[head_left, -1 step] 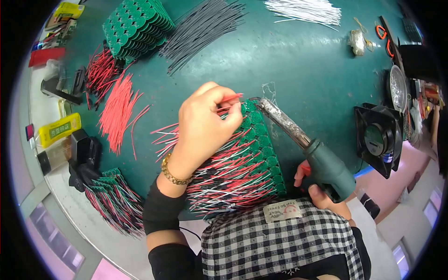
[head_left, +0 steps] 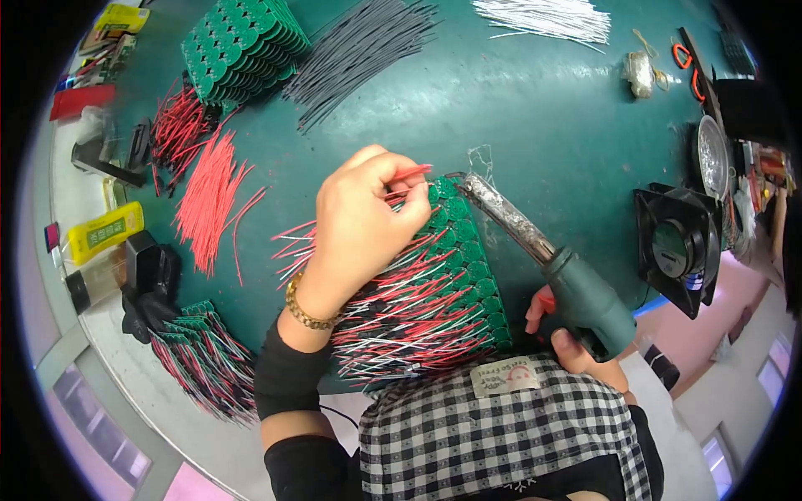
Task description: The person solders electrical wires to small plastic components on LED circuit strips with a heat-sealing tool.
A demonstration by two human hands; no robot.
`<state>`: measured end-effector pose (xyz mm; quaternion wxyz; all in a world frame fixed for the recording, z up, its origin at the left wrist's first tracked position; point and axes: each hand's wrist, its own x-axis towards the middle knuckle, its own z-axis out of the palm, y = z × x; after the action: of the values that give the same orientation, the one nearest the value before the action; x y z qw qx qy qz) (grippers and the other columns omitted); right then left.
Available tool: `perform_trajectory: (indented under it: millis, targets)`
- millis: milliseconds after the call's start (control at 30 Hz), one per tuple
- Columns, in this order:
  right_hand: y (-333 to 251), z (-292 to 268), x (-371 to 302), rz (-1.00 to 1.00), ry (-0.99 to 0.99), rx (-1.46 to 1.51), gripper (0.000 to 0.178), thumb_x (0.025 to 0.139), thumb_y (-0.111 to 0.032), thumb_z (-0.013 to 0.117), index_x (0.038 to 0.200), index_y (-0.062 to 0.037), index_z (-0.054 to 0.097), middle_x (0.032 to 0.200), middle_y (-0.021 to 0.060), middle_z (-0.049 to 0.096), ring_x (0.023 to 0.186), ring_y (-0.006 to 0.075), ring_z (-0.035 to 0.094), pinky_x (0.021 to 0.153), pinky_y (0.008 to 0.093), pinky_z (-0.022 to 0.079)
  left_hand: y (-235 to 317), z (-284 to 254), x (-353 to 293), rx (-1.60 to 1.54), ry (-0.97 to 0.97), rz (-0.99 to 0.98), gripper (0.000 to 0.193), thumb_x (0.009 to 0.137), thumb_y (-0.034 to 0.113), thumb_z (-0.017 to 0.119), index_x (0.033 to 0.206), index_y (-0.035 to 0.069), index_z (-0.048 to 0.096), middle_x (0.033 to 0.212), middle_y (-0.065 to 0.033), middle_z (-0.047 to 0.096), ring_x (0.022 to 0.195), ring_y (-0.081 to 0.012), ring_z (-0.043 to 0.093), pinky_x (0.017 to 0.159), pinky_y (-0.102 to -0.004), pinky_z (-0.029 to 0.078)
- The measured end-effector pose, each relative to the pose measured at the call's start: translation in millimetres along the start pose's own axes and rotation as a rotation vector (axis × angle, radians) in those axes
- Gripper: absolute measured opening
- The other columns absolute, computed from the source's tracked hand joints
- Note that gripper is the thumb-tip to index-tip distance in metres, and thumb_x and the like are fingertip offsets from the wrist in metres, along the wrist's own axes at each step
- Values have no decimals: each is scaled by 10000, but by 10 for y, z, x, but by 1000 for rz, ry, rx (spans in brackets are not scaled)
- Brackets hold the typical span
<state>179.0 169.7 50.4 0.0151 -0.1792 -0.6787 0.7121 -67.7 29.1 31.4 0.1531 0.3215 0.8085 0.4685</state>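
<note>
My left hand (head_left: 363, 221) is closed, thumb and fingers pinching several short red wires (head_left: 411, 173) above the far end of a green circuit board panel (head_left: 468, 263). Red, white and black wires (head_left: 409, 321) fan out leftward from the panel's rounded sections, some passing beneath my left hand. In my right hand (head_left: 576, 351) is a pistol-shaped soldering iron (head_left: 589, 301) with a dark green grip. Its metal barrel slants up and to the left, and the thin bent tip reaches the panel's far corner, close to my left fingertips. Whether the tip touches a wire cannot be made out.
Loose red wires (head_left: 209, 204) lie left, below a stack of green boards (head_left: 242, 50). Grey wires (head_left: 363, 54) and white wires (head_left: 547, 21) lie at the back. A black fan (head_left: 678, 250) stands right, near a solder coil (head_left: 639, 75). Wired boards (head_left: 200, 359) sit lower left.
My left hand has shifted very slightly left with the red wires still pinched. The soldering iron stays almost in the same place.
</note>
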Motion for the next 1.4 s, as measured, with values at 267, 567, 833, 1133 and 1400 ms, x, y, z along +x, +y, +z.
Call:
perform_trajectory:
  millis: [267, 567, 833, 1133, 1400]
  targets:
    - [-11, 21, -9, 66, 22, -20, 275, 818, -139, 602, 1066, -20, 595, 880, 35, 620, 706, 127, 616, 653, 265, 507, -46, 42, 25, 26, 5, 54, 71, 710, 33, 696, 771, 14, 666, 715, -54, 610, 589, -137, 612, 546, -246, 479]
    - [9, -1, 82, -78, -7, -175, 137, 785, -111, 599, 906, -63, 641, 787, 34, 661, 643, 163, 654, 620, 283, 531, -47, 53, 18, 45, 33, 58, 69, 697, 38, 701, 757, 18, 672, 694, -46, 606, 555, -120, 584, 522, -239, 461]
    - [-76, 29, 28, 85, 48, -25, 255, 826, -207, 628, 1009, -30, 608, 873, 54, 636, 693, 148, 625, 658, 284, 517, -61, 63, 19, 45, 33, 64, 65, 698, 43, 695, 754, 19, 672, 696, -49, 611, 556, -130, 592, 522, -247, 465]
    - [-143, 64, 29, 200, 190, 126, 727, 792, -586, 642, 1210, -18, 469, 896, 135, 588, 719, 194, 589, 677, 328, 484, -50, 60, 17, 54, 26, 46, 73, 695, 40, 696, 761, 17, 678, 693, -44, 608, 548, -114, 570, 517, -238, 451]
    - [8, 93, 35, 86, 234, 206, 669, 794, -510, 664, 1192, -7, 476, 798, 143, 588, 664, 196, 586, 633, 318, 484, -60, 46, -2, 51, 26, 38, 80, 713, 47, 694, 784, 17, 675, 703, -55, 605, 566, -128, 579, 531, -246, 459]
